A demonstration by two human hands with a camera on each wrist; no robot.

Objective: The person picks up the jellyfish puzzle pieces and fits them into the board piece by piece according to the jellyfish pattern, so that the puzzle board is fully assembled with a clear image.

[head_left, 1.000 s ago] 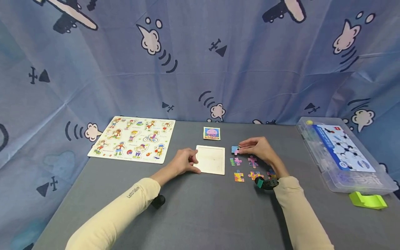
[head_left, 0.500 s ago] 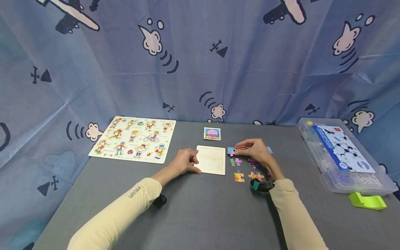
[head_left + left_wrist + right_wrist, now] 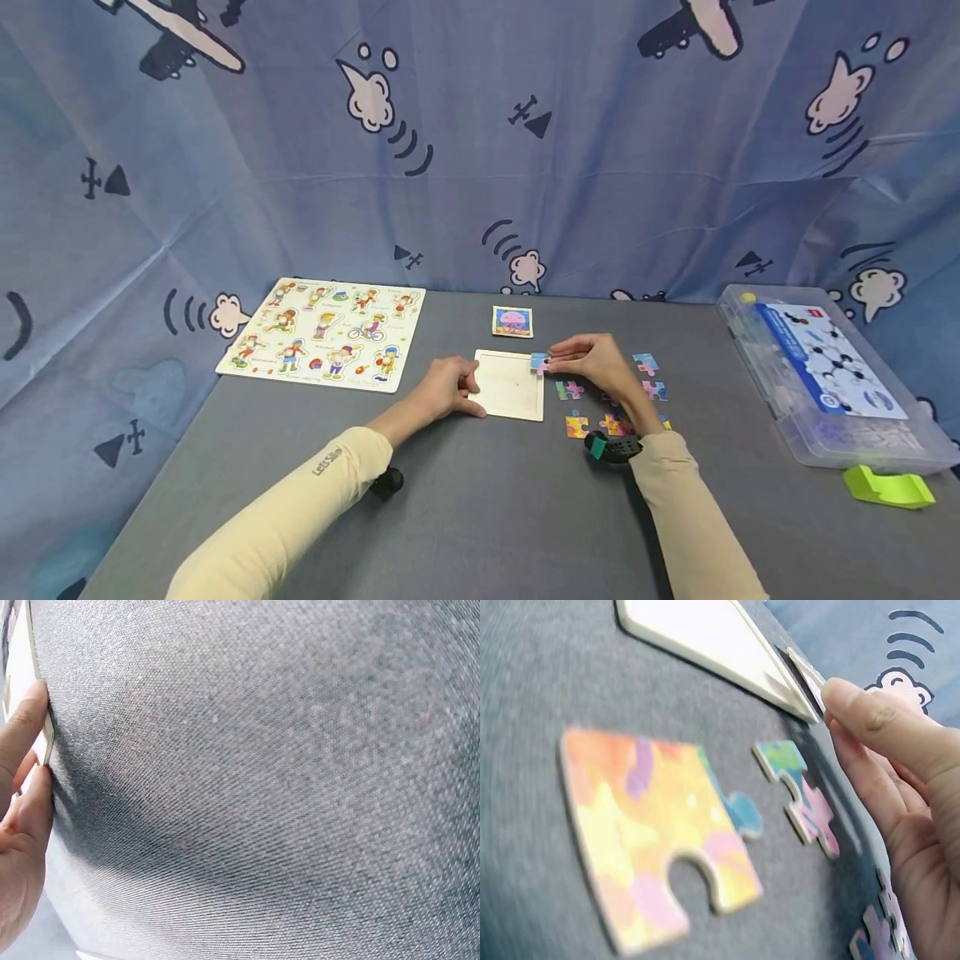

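A blue curtain (image 3: 450,108) printed with planes and clouds hangs behind a grey table (image 3: 487,517). On the table's right side lies a clear plastic box (image 3: 832,437) with a printed sheet under its lid; on the left lies a white board (image 3: 322,333) covered with pictures of children at play. The left hand (image 3: 442,387) has its fingers bent and holds the left edge of a pale square frame (image 3: 506,387), thumb at the near corner. The right hand (image 3: 596,362) pinches a blue and pink puzzle piece (image 3: 538,362) between thumb and fingers, at the frame's far right corner; whether the piece touches the frame I cannot tell. Just beyond the frame is a small octopus picture (image 3: 513,322), and in front of the box sits a bright green block (image 3: 888,487). More puzzle pieces lie right of the frame, among them a yellow piece (image 3: 577,427), a green and pink piece (image 3: 567,390) and a blue piece (image 3: 645,363).
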